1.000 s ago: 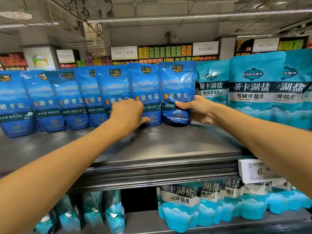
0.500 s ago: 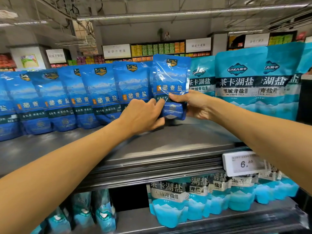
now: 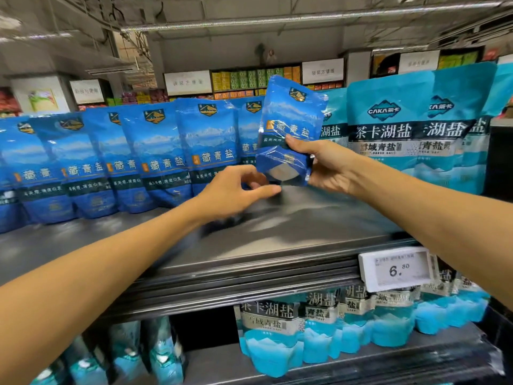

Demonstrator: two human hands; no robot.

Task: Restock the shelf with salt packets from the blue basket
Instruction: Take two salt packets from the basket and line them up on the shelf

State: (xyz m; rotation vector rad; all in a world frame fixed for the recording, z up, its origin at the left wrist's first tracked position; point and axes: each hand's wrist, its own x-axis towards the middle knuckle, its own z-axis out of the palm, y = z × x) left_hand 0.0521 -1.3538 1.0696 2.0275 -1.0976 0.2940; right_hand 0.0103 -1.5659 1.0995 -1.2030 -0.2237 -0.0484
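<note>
My right hand [image 3: 323,162] grips a dark blue salt packet [image 3: 291,126] and holds it lifted and tilted above the grey metal shelf [image 3: 277,232], its base turned toward me. My left hand [image 3: 236,193] hovers just below and left of the packet's bottom corner, fingers loosely curled and thumb stretched out, holding nothing. A row of several matching dark blue packets [image 3: 155,159] stands upright along the back of the shelf to the left. The blue basket is out of view.
Turquoise salt pouches [image 3: 394,129] stand at the right on the same shelf. More turquoise pouches [image 3: 319,326] fill the shelf below, behind a white price tag [image 3: 395,269] clipped to the shelf edge. The front part of the upper shelf is bare metal.
The right hand has lifted the rightmost dark blue packet off the shelf and tilted it. The left hand has come off the packets and now hovers under it.
</note>
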